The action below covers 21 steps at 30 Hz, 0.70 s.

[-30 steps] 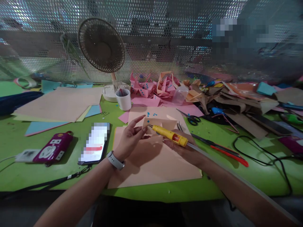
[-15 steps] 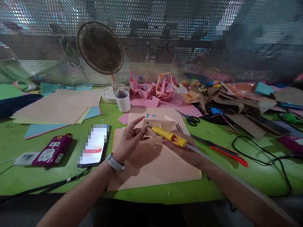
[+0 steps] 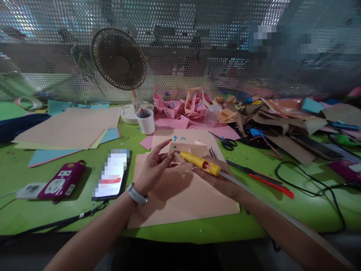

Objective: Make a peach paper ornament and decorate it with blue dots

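Observation:
My left hand (image 3: 153, 167) pinches the left edge of a folded peach paper piece (image 3: 187, 148) between thumb and fingers. My right hand (image 3: 216, 178) is wrapped round a yellow glue gun (image 3: 199, 162), with a long clear glue stick (image 3: 242, 188) running out of its back along my forearm. The gun's thin dark nozzle points left, at the paper beside my left fingertips; whether it touches cannot be made out. A small blue bit (image 3: 175, 146) is near the nozzle. Under both hands lies a large peach sheet (image 3: 183, 203). More blue bits (image 3: 183, 138) lie just behind.
At right are tweezers (image 3: 212, 151), black scissors (image 3: 229, 143) and a red-and-black cutter (image 3: 270, 185). A phone (image 3: 111, 175) and purple power bank (image 3: 63, 180) lie left. Behind stand a white cup (image 3: 146, 122), a fan (image 3: 120, 60) and pink folded paper (image 3: 169, 107). A black cable (image 3: 306, 192) curls at right.
The view has shifted very slightly. Both hands, the paper piece and the glue gun keep nearly the same position.

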### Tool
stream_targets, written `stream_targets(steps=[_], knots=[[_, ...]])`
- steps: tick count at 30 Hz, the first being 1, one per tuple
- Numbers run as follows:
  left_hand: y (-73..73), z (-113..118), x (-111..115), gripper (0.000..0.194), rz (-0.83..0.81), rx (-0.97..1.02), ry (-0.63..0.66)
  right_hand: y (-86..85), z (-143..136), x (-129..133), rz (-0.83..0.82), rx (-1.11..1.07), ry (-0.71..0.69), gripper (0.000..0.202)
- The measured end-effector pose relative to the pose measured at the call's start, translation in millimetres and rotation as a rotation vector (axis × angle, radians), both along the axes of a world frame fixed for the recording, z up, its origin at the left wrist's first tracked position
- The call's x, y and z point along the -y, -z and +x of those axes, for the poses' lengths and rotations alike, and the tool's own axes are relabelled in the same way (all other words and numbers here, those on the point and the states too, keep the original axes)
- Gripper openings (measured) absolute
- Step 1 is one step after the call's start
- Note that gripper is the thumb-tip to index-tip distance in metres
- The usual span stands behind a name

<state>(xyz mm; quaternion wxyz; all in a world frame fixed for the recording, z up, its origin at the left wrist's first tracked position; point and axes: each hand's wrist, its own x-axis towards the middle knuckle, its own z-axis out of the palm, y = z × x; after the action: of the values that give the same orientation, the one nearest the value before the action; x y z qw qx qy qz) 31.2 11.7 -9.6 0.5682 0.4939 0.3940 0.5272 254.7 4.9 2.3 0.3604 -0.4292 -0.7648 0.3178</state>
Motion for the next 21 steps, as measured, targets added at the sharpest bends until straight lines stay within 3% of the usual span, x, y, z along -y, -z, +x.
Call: stream_targets(steps=[14,21], knots=[[0.7,-1.2,-1.1,0.066,-0.006,0.019,-0.001,2.4,1.3,-0.5,-0.016,-0.009,0.018,0.02],[6.2,-4.3,-4.6,0.063,-0.05,0.062,-0.049,-5.3,8.8,-4.7,-0.093,-0.328,0.121,0.03]])
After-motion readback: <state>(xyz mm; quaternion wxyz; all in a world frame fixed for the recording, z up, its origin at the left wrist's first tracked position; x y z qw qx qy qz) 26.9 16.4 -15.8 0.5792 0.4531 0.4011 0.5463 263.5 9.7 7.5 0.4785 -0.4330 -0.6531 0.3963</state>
